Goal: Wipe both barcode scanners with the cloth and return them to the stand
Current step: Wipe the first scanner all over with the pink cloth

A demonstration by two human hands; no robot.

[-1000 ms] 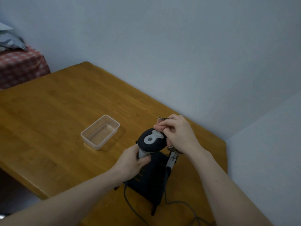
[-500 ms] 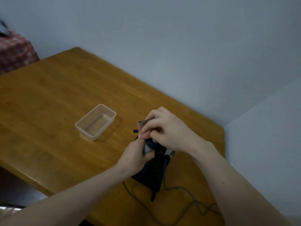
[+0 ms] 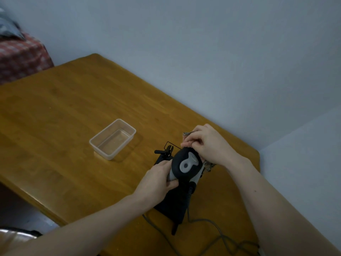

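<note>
your work sits near the right corner of the wooden table (image 3: 64, 108) — the far edge runs along the pale wall (image 3: 221, 52), the near edge slants down to your left. broad bare wood lies to the left, past the clear plastic tub (image 3: 112, 139), which stands well apart from your hands.

your left hand (image 3: 156, 183) is curled round the grey handle of the scanner (image 3: 186, 166), its black head with the grey button facing up at you. your right hand (image 3: 208, 145) pinches the cloth (image 3: 187, 144) against the far side of that head; a checked end of the cloth pokes out below your palm.

the black stand (image 3: 175, 204) rests on the table directly under the scanner. a grey cable (image 3: 217, 228) loops toward the near right edge. a second scanner — cannot tell.
</note>
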